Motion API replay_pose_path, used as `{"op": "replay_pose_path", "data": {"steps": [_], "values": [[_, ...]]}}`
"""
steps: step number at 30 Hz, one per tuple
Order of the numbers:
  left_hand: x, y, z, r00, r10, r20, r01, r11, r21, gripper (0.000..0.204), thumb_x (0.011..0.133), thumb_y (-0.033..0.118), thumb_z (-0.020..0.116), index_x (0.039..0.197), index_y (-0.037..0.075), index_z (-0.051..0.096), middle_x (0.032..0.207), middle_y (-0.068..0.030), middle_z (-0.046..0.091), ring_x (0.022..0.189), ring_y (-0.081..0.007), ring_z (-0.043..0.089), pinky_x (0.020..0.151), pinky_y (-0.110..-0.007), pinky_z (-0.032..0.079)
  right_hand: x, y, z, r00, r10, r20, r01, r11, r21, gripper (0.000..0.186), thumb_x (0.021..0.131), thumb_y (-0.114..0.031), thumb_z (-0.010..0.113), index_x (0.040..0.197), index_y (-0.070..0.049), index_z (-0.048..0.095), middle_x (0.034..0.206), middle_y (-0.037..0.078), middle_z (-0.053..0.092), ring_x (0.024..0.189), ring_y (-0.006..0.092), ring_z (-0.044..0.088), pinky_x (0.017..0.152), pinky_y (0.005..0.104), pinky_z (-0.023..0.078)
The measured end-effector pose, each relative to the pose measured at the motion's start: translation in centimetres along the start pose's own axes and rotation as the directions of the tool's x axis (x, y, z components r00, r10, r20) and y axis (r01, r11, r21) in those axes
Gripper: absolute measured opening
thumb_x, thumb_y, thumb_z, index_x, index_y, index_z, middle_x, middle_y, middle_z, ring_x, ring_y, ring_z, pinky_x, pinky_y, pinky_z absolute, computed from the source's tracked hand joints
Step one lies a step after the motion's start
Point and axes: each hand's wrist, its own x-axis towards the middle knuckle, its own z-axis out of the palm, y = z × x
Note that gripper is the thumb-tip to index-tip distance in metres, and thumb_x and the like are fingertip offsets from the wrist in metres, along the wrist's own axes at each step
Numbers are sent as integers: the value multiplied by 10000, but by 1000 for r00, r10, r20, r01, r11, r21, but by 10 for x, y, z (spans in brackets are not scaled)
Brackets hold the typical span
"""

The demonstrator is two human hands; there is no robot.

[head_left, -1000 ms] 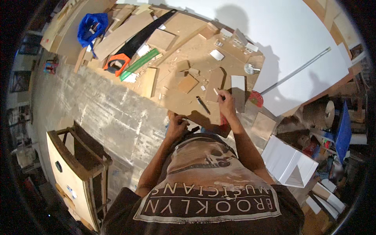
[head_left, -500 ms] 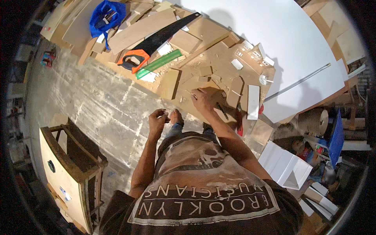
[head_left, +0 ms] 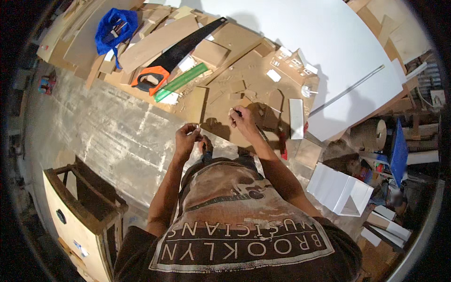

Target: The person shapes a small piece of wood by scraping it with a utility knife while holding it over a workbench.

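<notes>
Pinching tiny white bit point(head_left: 198, 126) in left hand point(head_left: 187, 136), with closed fingertips point(head_left: 234, 114) of right hand point(head_left: 242, 123) at its 2 o'clock, can't tell on what

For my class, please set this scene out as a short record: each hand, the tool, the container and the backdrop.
Left hand: pinching a small white piece
Right hand: fingers curled, over the brown board; any held item unclear
Tool: saw, black blade, orange handle, beside a green strip
Container: open blue bag, left of the saw
Backdrop: large white panel, thin bar on it
</notes>
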Motion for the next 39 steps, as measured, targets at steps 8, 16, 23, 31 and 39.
{"op": "replay_pose_path", "data": {"steps": [8,16,23,31,39], "values": [[25,0,83,996,47,70,-55,993,106,224,883,43,649,1086,-50,624,885,-99,656,685,-161,660,608,-285,551,-31,-10,-69,998,-51,35,38,953,302,173,941,-157,599,922,15,603,718,55,601,606,119,557,552,255,452],[70,-17,117,984,145,106,-174,917,358,208,863,76,630,1022,-36,703,941,-110,717,766,-187,677,703,-318,549,-48,2,-121,999,-41,0,39,940,339,208,942,-178,605,921,27,636,780,71,652,667,118,616,572,248,483],[92,-16,119,814,513,273,-529,461,712,199,783,95,649,948,5,714,824,-225,643,792,-400,622,716,-440,504,-52,31,-148,959,-121,-256,96,990,-107,97,919,-74,610,943,19,625,799,106,666,720,163,659,616,297,518],[94,-23,115,808,520,277,-542,471,696,218,815,129,658,995,19,717,827,-197,675,769,-335,649,712,-396,519,-67,69,-177,907,-248,-341,16,828,-560,95,864,-69,601,915,10,612,905,204,649,871,370,646,753,416,499],[55,-23,99,969,235,-73,-183,886,425,243,883,152,655,990,-61,698,806,-129,705,674,-170,655,622,-304,518,-81,61,-117,938,-338,-81,170,650,-740,147,838,-107,638,925,4,598,907,217,606,900,418,600,760,491,477]]}}
